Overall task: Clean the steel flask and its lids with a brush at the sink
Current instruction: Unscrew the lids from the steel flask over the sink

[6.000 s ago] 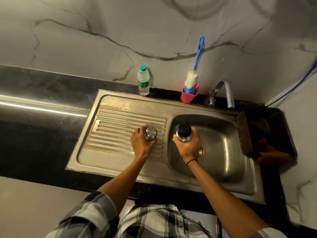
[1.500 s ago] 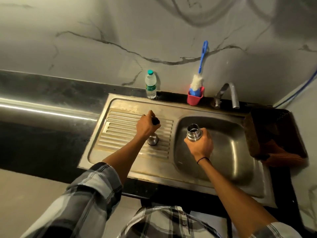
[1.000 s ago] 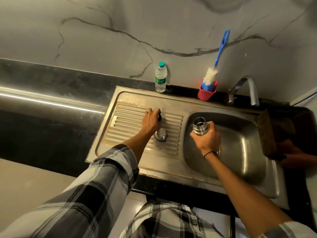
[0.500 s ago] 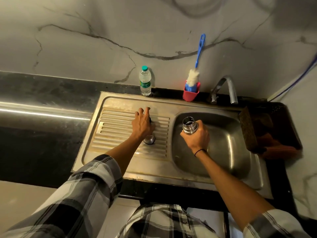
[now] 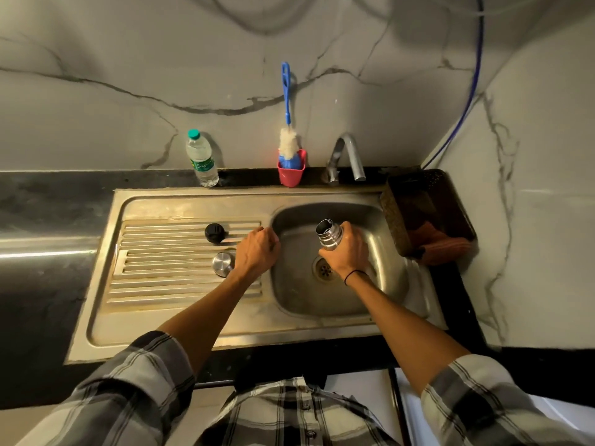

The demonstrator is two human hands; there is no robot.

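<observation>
Since 0.5 s ago the left hand [image 5: 257, 254] has let go of the black inner lid [image 5: 213, 232] and drawn right, to the ridge between drainboard and basin; its fingers are loosely curled and hold nothing. That lid now stands alone on the ribbed drainboard [image 5: 154, 249], with the round steel outer lid [image 5: 222, 263] just nearer, close beside the left wrist. Both lids lie in the open with nothing over them.

Over the basin, the right hand [image 5: 347, 251] grips the steel flask [image 5: 328, 237] round its body, fingers wrapped; the open threaded mouth tilts up and to the left. A black band circles that wrist. Below the hand the drain [image 5: 323, 268] shows, partly hidden by the hand.

Along the far edge of the steel sink [image 5: 199, 317] stand 3 things: a clear plastic water bottle [image 5: 201, 158] with a green cap at the left, a red holder [image 5: 291, 172] with the blue-handled bottle brush [image 5: 287, 136] upright in it, bristles leaning against the marble wall, and the bent tap [image 5: 347, 156], spout over the basin. Right of the basin sits a dark tray [image 5: 428, 214] holding an orange cloth [image 5: 441, 246].
</observation>
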